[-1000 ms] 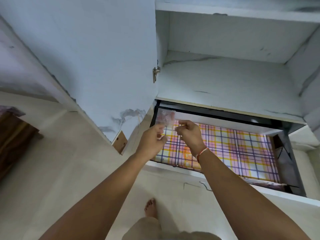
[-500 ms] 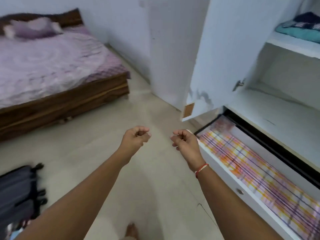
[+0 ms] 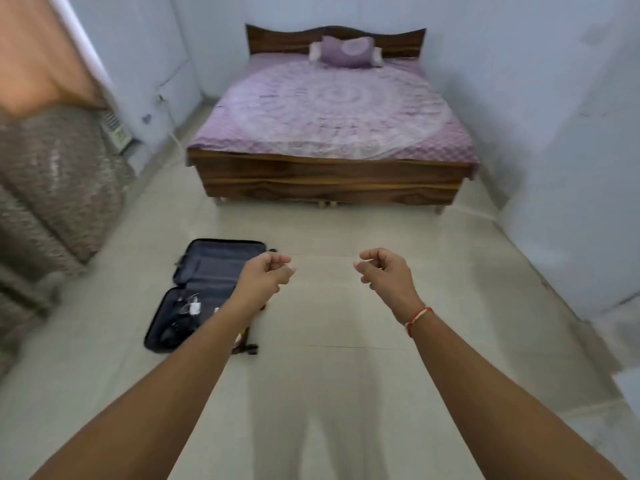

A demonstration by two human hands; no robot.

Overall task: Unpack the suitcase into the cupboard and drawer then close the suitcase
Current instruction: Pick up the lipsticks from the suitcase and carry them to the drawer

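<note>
A dark suitcase (image 3: pixel 214 263) lies open on the pale floor, left of centre. Its near half holds a white charger (image 3: pixel 194 308) and dark cables; the far half looks bare. My left hand (image 3: pixel 268 275) hovers over the suitcase's right edge, fingers loosely curled and holding nothing, and my left forearm hides part of the near half. My right hand (image 3: pixel 384 270), with a red thread at the wrist, hangs over bare floor to the right, loosely curled and empty. The cupboard and drawer are out of view.
A wooden bed (image 3: pixel 332 181) with a purple spread stands against the far wall. At the left are an orange curtain (image 3: pixel 41 53) and a bulky thing under a patterned grey cover (image 3: pixel 59 181). A white panel (image 3: pixel 575 168) runs along the right. Tiled floor lies between.
The view has swung from the open drawer and cupboard round to the room and the suitcase. The packet my hands held over the drawer is gone; both hands are empty now.
</note>
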